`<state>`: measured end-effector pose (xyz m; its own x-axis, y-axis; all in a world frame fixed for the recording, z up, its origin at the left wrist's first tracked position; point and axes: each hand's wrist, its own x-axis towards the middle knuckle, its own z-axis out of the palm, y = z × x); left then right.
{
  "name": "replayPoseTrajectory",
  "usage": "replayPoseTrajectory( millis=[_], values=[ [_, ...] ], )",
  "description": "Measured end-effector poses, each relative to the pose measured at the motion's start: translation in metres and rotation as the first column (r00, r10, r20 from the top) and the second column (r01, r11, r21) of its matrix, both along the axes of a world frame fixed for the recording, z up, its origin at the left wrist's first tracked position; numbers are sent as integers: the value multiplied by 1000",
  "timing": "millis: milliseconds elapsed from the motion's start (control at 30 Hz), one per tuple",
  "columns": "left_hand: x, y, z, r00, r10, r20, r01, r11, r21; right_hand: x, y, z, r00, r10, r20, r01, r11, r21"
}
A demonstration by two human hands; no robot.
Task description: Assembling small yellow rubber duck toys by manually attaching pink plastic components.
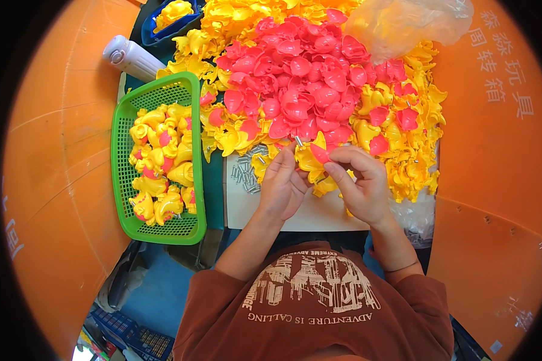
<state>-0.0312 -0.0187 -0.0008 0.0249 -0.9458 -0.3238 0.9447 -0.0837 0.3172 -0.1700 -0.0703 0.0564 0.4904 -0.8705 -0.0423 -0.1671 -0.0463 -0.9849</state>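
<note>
My left hand [283, 185] is closed, its thumb and forefinger at a small silver metal cylinder [299, 142] that sticks up beside the fingertips. Close to its right, my right hand [362, 182] pinches a pink curved plastic piece [320, 154] between thumb and fingers. A yellow plastic shell [307, 161] lies between the two hands, against the pink piece; its lower part is partly hidden by fingers. Beyond the hands rises a heap of pink plastic shells [301, 66]. Loose metal cylinders [244, 172] lie to the left of my left hand.
A green basket [200, 150] at the left holds several yellow-and-pink figures [162, 162]. Yellow shells [403, 171] surround the pink heap. A pale bottle [132, 57], a blue container [168, 27] and a clear plastic bag [409, 27] stand farther off. Orange panels [494, 150] wall both sides.
</note>
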Motion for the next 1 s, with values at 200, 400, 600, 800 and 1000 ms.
replayPoseTrajectory(
  millis=[200, 400, 600, 800, 1000],
  values=[
    [-2, 1, -1, 993, 55, 103, -51, 998, -43, 5, 1, -4, 996, -3, 88, 16, 989, -145],
    [-4, -1, 7, 996, 50, 77, -42, 994, -101, 10, 2, -19, 991, -83, 101, 107, 957, -268],
    [-5, -1, 7, 997, 49, 61, -42, 992, -119, 10, 4, -15, 995, -101, -1, 96, 950, -296],
    [-7, -2, 8, 996, 51, 67, -46, 996, -71, 4, 0, -7, 983, -69, -169, -32, 846, -533],
    [-7, -2, 6, 999, 7, 45, -5, 999, -33, 4, 3, -10, 987, -87, -137, -21, 769, -639]
  ],
)
